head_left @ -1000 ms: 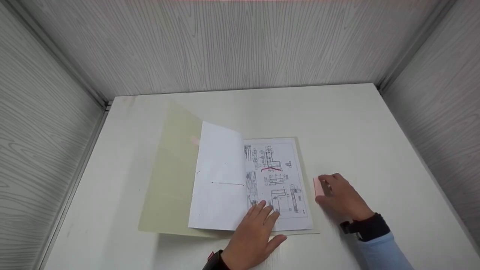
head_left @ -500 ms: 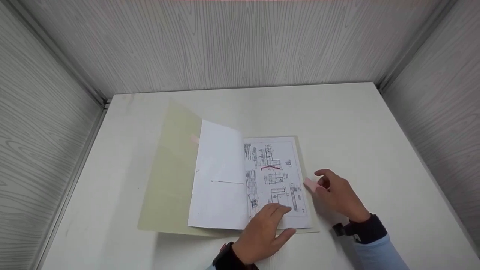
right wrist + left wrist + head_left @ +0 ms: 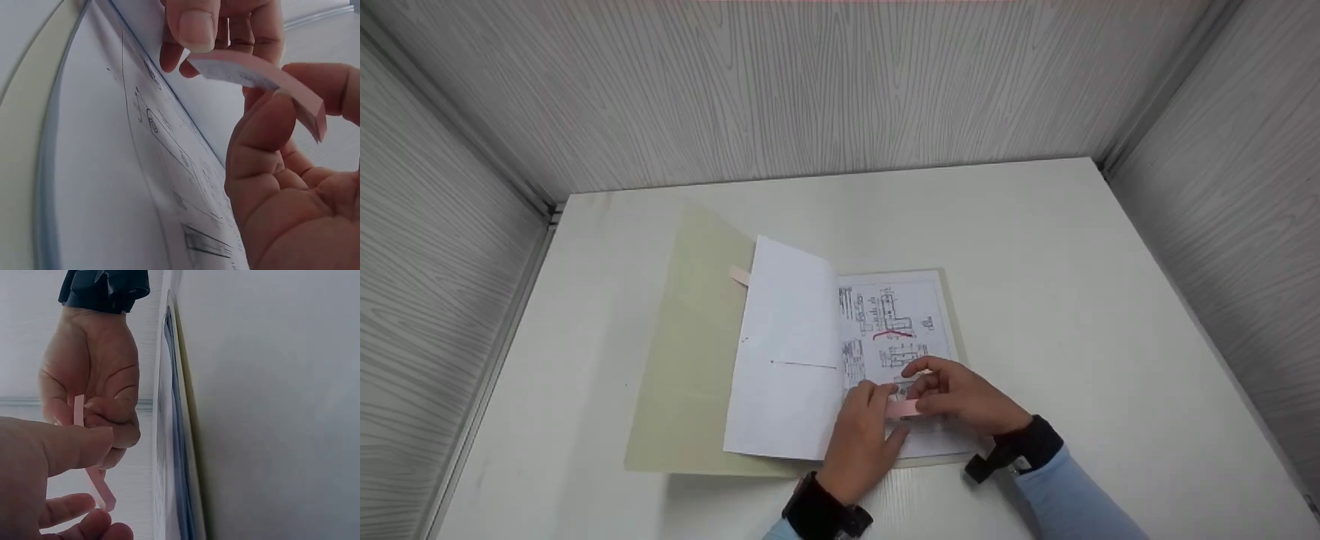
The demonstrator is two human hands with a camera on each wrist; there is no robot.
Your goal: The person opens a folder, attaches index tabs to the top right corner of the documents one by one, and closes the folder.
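Observation:
In the head view my right hand (image 3: 967, 397) pinches a small pink sticky-note pad (image 3: 904, 409) over the drawing sheet (image 3: 896, 307). My left hand (image 3: 861, 435) is at the pad's other end, its fingers lightly bent and the thumb apart from them. Seen from the right wrist, the pad (image 3: 242, 59) bows between thumb and fingers of the right hand (image 3: 298, 219), and the left hand (image 3: 197, 22) has its thumb tip right at the far end. The left wrist view shows the left hand (image 3: 22, 467) with its thumb overlapping the pad (image 3: 79, 408).
A pale green folder (image 3: 682, 375) lies open on the white table (image 3: 1050, 255). A turned white page (image 3: 784, 352) stands partly raised at its left, with a pink sticky tab (image 3: 739, 275) sticking out behind it. Grey wood-grain panels (image 3: 825, 90) enclose the table.
My right hand has picked the pad off the table beside the folder and carried it left over the drawing. My left hand has come off the sheet to meet the pad.

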